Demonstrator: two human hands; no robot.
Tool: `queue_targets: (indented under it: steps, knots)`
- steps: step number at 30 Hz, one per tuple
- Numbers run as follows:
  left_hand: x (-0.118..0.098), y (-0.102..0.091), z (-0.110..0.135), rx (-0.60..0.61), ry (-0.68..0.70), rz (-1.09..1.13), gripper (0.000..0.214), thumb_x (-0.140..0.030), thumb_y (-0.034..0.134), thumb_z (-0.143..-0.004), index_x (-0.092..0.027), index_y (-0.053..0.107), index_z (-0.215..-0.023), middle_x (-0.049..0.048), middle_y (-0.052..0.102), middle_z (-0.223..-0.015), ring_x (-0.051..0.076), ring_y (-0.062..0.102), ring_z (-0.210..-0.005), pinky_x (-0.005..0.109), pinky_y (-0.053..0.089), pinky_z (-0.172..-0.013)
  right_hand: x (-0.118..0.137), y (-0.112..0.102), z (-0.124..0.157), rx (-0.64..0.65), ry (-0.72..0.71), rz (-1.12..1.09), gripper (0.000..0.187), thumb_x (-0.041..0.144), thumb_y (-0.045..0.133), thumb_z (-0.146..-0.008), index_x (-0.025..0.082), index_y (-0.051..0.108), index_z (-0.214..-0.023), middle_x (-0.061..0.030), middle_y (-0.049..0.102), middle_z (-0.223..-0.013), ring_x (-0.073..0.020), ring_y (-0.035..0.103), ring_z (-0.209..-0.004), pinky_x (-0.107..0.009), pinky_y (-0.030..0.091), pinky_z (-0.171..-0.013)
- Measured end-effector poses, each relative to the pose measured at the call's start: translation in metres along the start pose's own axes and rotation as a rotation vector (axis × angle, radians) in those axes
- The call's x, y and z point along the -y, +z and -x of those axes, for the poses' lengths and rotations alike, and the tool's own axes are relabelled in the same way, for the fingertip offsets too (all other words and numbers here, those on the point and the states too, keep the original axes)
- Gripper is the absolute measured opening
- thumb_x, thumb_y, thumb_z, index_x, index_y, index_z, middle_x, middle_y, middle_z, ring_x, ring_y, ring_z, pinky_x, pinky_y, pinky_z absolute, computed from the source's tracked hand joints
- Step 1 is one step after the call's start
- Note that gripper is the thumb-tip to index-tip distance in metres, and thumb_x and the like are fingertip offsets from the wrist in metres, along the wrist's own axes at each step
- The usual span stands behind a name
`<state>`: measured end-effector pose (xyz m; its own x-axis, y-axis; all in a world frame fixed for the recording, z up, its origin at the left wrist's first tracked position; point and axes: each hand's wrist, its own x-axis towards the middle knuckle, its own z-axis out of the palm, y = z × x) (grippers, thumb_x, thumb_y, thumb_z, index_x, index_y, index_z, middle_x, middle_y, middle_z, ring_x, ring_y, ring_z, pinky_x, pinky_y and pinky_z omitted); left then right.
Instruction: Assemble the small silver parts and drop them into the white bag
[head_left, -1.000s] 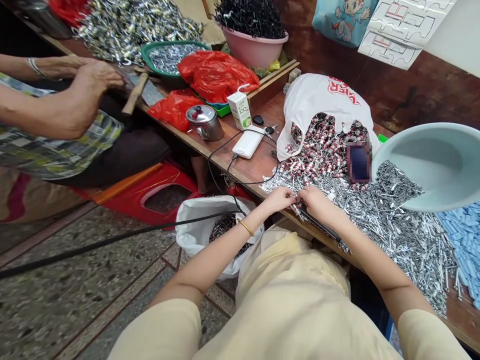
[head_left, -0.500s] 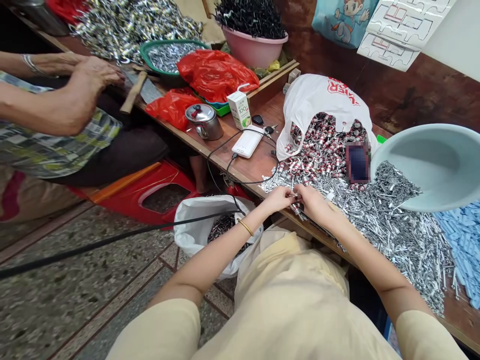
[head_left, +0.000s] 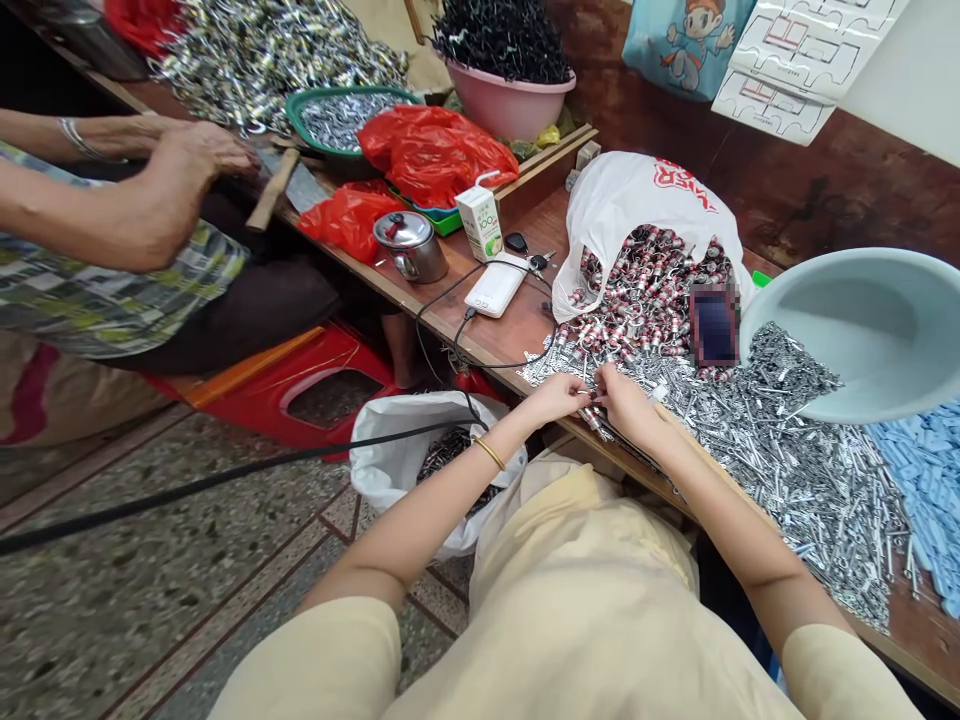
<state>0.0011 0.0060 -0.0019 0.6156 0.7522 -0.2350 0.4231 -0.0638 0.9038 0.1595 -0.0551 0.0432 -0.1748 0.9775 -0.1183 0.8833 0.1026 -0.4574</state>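
At the table's front edge, my left hand (head_left: 561,398) and my right hand (head_left: 624,402) meet with fingertips pinched together. A small metal fitting (head_left: 598,424) pokes out below the fingers; its upper part is hidden by them. Just beyond my hands lies a heap of small silver metal pins and clips (head_left: 765,440). Many red-and-silver metal fittings with hooked ends (head_left: 645,290) spill from a white plastic bag (head_left: 645,185) behind it.
A grey-blue basin (head_left: 885,330) lies tipped at the right, near pale blue strips (head_left: 926,490). A white power bank (head_left: 496,287), a metal cup (head_left: 411,250) and a drink carton (head_left: 480,225) stand leftward. Below is a white sack (head_left: 375,430). A co-worker's hands (head_left: 195,160) are at far left.
My right hand's fingertips have shifted slightly right and up, opening a small gap from the left ones. The fitting still hangs below. The co-worker's hands have barely shifted.
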Motion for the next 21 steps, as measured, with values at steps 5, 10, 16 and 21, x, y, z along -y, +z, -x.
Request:
queue_targets:
  steps: [5,10,16,21]
  knots:
    - [-0.01,0.0,0.009,-0.082,-0.007,-0.15,0.017,-0.027,0.057,-0.072,-0.015,0.07,-0.071,-0.0015,0.06,-0.057,0.013,0.051,-0.058,0.024,0.034,-0.056,-0.008,-0.02,0.034,-0.166,-0.092,0.172,0.017,0.015,0.057,-0.091,0.017,0.051,-0.107,-0.0119,0.061,-0.106,-0.0255,0.053,-0.098,-0.034,0.041,-0.083]
    - [-0.016,0.002,0.013,-0.142,0.005,-0.237,0.018,-0.027,0.058,-0.074,-0.016,0.072,-0.074,-0.0006,0.063,-0.061,0.015,0.052,-0.062,0.025,0.034,-0.059,-0.049,-0.03,0.116,-0.179,0.183,0.534,0.017,0.034,0.061,-0.095,0.019,0.053,-0.096,-0.0127,0.062,-0.093,-0.0282,0.057,-0.088,-0.035,0.04,-0.074]
    - [-0.012,0.003,0.007,-0.108,-0.009,-0.221,0.02,-0.03,0.058,-0.074,-0.016,0.071,-0.072,0.0,0.064,-0.062,0.015,0.054,-0.063,0.024,0.035,-0.057,-0.076,-0.026,0.145,-0.156,0.191,0.453,0.008,0.02,0.048,-0.099,0.016,0.055,-0.1,-0.0136,0.065,-0.095,-0.0274,0.06,-0.09,-0.035,0.043,-0.076]
    - [-0.017,0.003,0.01,-0.127,0.006,-0.235,0.019,-0.029,0.058,-0.073,-0.016,0.071,-0.069,-0.0005,0.063,-0.058,0.014,0.052,-0.059,0.024,0.032,-0.055,-0.046,-0.034,0.14,-0.247,0.133,0.236,0.034,0.028,0.031,-0.104,0.017,0.054,-0.128,-0.0112,0.069,-0.099,-0.0229,0.064,-0.078,-0.032,0.046,-0.067]
